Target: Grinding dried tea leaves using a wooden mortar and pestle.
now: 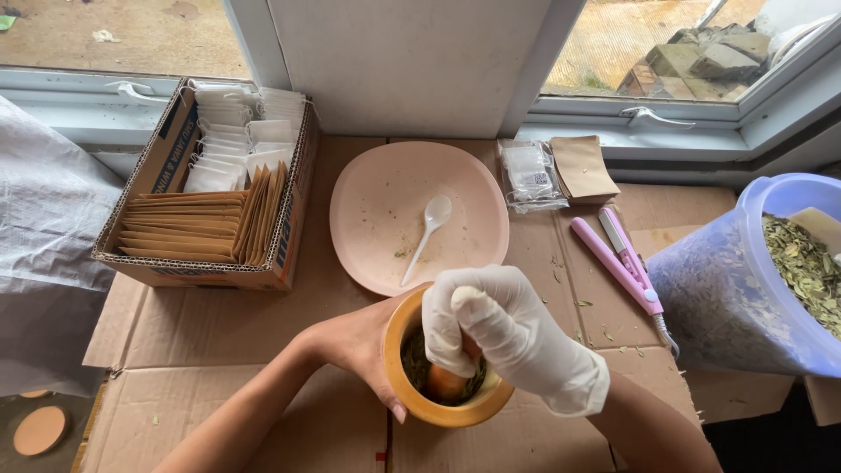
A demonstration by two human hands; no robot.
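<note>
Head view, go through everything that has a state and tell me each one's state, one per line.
Mortar: upright, holding crushed leaves.
Pestle: down inside the mortar.
Left hand: bare, steadying the mortar's side.
Right hand: gloved, grip closed on the pestle.
Pink plate: nearly empty, leaf specks.
White spoon: lying on the plate.
Cardboard box: open, stocked with packets.
Plastic tub: uncovered, holding dried leaves.

Orange mortar (438, 412), pink plate (385, 197), white spoon (427, 229), pink sealer (620, 258), lilac bucket (727, 289).

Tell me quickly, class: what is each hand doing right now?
Left hand: bare, wrapped around the side of the orange mortar, steadying it.
Right hand: gloved, closed around the pestle, whose end sits in the crushed leaves.
</note>
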